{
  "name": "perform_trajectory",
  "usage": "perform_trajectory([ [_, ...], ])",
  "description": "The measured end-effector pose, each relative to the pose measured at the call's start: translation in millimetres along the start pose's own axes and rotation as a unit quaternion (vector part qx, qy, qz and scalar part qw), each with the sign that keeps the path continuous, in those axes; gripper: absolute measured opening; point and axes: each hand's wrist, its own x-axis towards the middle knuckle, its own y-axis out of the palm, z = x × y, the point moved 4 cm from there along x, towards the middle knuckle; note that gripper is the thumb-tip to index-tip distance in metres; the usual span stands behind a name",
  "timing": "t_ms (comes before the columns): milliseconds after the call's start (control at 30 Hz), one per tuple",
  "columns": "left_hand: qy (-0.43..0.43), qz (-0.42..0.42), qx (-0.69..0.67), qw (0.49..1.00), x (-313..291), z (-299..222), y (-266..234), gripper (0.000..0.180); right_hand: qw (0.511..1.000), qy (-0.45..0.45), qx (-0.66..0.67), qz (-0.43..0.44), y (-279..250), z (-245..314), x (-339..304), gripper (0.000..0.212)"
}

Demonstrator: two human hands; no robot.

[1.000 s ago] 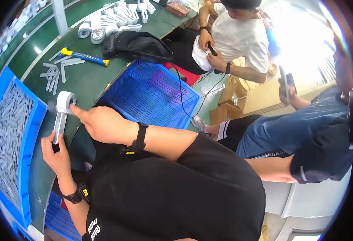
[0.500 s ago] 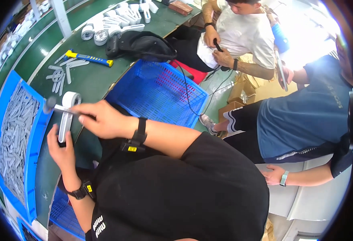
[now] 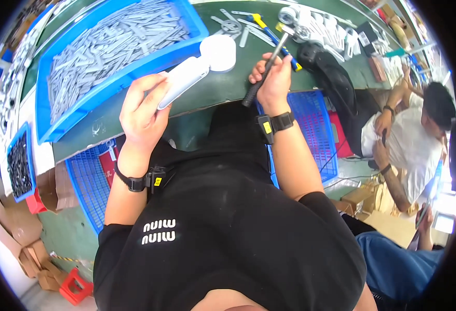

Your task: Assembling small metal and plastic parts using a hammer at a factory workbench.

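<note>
My left hand (image 3: 145, 111) is closed around the handle of a white plastic part with a round head (image 3: 218, 52), held tilted over the bench edge. Its smooth side faces up, and the head points away to the right. My right hand (image 3: 275, 83) is wrapped around the black textured grip of a hammer (image 3: 264, 79). The hammer's metal shaft slants up and away, with its head end near the white round parts on the bench. Hammer and white part are apart.
A blue bin (image 3: 199, 26) full of grey strips stands at the far left. Beyond my right hand lie a blue-and-yellow hammer (image 3: 269, 35), loose grey strips (image 3: 244, 37), white parts (image 3: 332, 31) and a black bag (image 3: 334, 72). A blue basket (image 3: 329, 140) stands below; a seated person (image 3: 415, 140) is at right.
The view has swung toward the bin. My right hand has drawn the hammer away from the white part to the right. My left hand has lifted that part and turned it over.
</note>
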Motion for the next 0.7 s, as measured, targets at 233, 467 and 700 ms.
perform_trajectory([
  [233, 0.045, -0.035, 0.020, 0.998, 0, 1, -31, 0.043, 1.000, -0.013, -0.016, 0.003, -3, -3, -4, 0.050],
  [467, -0.101, -0.020, -0.102, 0.989, -9, 15, -8, 0.035, 0.982, -0.061, -0.180, 0.021, 17, -6, -18, 0.017],
  [700, -0.132, -0.027, -0.236, 0.962, -28, 13, 13, 0.032, 0.968, -0.029, -0.070, 0.240, 81, 2, -80, 0.051],
])
